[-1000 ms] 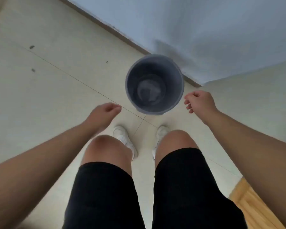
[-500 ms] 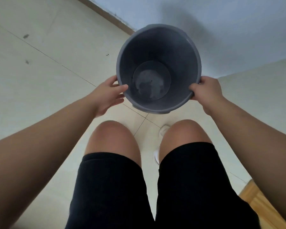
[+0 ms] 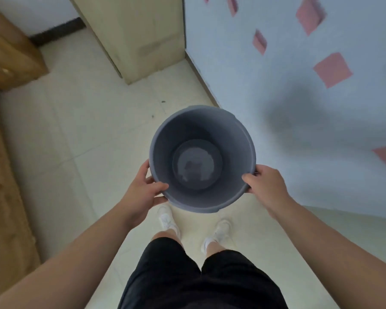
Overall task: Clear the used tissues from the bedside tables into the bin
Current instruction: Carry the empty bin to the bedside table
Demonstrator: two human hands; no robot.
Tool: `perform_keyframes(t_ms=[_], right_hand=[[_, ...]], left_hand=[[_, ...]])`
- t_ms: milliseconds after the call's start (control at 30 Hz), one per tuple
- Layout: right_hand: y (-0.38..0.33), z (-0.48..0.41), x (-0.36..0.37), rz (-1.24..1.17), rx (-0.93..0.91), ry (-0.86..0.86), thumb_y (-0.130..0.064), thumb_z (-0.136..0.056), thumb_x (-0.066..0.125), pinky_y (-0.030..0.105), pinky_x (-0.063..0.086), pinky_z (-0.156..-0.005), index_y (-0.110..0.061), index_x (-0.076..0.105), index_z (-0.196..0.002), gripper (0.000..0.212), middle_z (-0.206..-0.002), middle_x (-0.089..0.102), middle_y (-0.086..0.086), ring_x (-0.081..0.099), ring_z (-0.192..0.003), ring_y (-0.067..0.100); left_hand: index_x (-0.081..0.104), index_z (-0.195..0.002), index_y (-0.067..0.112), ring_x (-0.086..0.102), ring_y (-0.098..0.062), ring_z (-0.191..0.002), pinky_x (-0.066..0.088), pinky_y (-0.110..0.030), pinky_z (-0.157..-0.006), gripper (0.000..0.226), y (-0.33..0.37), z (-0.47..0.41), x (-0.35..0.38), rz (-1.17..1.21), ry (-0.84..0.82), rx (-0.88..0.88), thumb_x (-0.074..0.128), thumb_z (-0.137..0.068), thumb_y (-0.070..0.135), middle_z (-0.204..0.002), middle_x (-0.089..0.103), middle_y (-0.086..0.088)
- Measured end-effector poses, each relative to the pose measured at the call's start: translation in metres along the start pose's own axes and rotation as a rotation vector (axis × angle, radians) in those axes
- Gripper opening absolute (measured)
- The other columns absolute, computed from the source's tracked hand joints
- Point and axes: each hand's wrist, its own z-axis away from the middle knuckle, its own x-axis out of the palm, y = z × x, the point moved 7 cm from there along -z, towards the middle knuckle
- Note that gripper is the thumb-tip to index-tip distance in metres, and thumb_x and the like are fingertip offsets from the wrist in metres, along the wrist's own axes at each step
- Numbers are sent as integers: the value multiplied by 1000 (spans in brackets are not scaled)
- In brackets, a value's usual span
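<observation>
Head view: looking straight down at a standing person.
Bin: round grey plastic bin (image 3: pixel 165 152) at frame centre, mouth up, gripped on both sides; inner bottom visible with a pale patchy sheen.
Left hand: left hand (image 3: pixel 143 192) grips the rim at 8 o'clock, thumb hooked inside, fingers curled on the outer wall.
Right hand: right hand (image 3: pixel 265 186) grips the rim at 4 o'clock, thumb over the lip, fingers wrapped outside.
Floor: pale cream tiled floor (image 3: pixel 87 141) under it all.
Feet: white shoes (image 3: pixel 165 217) at 6 o'clock, just below the bin's near edge; black shorts (image 3: pixel 187 275) below them.
Wall: light blue wall with pink squares (image 3: pixel 276 97), 1 to 3 o'clock.
Cabinet: pale beige wooden cabinet (image 3: pixel 138 30) at 12 o'clock.
Furniture: brown wooden furniture (image 3: pixel 9 52), 9 to 11 o'clock; type unclear.
</observation>
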Motion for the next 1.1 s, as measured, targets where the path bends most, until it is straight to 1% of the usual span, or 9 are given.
perform_keyframes(t_ms=[67, 200, 267, 367, 533, 733, 800, 900, 1100], right_hand=[[-47, 4, 34, 56, -64, -54, -27, -79, 61, 41, 66, -69, -32, 74, -81, 14, -72, 76, -11, 77, -63, 9], [-143, 9, 117, 147, -197, -158, -14, -86, 64, 26, 63, -55, -21, 74, -87, 12, -74, 77, -6, 76, -66, 16], [-189, 15, 160, 212, -270, -183, -15, -90, 65, 18, 57, -50, -21, 73, -88, 10, -75, 76, -2, 76, -69, 19], [-253, 19, 215, 268, -351, -226, -19, -91, 65, 13, 49, -46, -20, 71, -85, 9, -76, 75, -1, 77, -71, 18], [-332, 5, 285, 334, -453, -316, -21, -91, 67, 27, 63, -60, -18, 73, -85, 8, -76, 77, -1, 76, -73, 17], [-411, -59, 360, 388, -515, -393, -24, -86, 67, 41, 63, -65, -15, 70, -80, 11, -72, 75, 1, 73, -65, 13], [-441, -85, 386, 382, -519, -434, -25, -82, 65, 42, 61, -62, -15, 68, -76, 12, -69, 74, 3, 73, -67, 21], [-493, -119, 416, 427, -528, -484, -25, -80, 64, 33, 48, -55, -15, 63, -71, 14, -64, 71, 4, 70, -65, 31], [-620, -158, 473, 513, -619, -537, -21, -82, 64, 33, 41, -57, -9, 63, -75, 14, -68, 69, 10, 62, -63, 32]], left_hand=[[56, -128, 66, 78, -25, -107, 67, -44, -75, 81, 7, 17, -46, 75, 61, 30, 80, -89, -1, -122, 76, 4], [60, -113, 72, 78, -26, -104, 67, -43, -73, 80, 22, 44, -141, 224, 160, 74, 81, -87, -1, -109, 79, 10], [56, -117, 68, 79, -27, -101, 67, -42, -71, 80, 32, 55, -190, 280, 225, 87, 77, -90, -5, -104, 80, 7], [51, -138, 56, 79, -32, -102, 67, -44, -74, 82, 54, 69, -254, 345, 296, 121, 72, -91, -8, -114, 80, -5], [44, -151, 49, 80, -30, -100, 67, -45, -74, 87, 83, 71, -327, 398, 421, 140, 71, -92, -9, -113, 80, -5], [47, -147, 48, 81, -29, -97, 68, -46, -71, 84, 126, 29, -388, 461, 542, 98, 74, -89, -7, -111, 79, -5], [48, -144, 48, 80, -33, -98, 68, -46, -71, 82, 145, 10, -408, 497, 597, 70, 71, -89, -9, -116, 77, -10], [51, -137, 49, 77, -36, -101, 68, -45, -67, 78, 180, -15, -435, 545, 664, 33, 67, -89, -11, -120, 73, -12], [50, -132, 50, 79, -36, -98, 68, -44, -68, 76, 249, -45, -489, 651, 743, 94, 66, -90, -11, -119, 73, -12]])
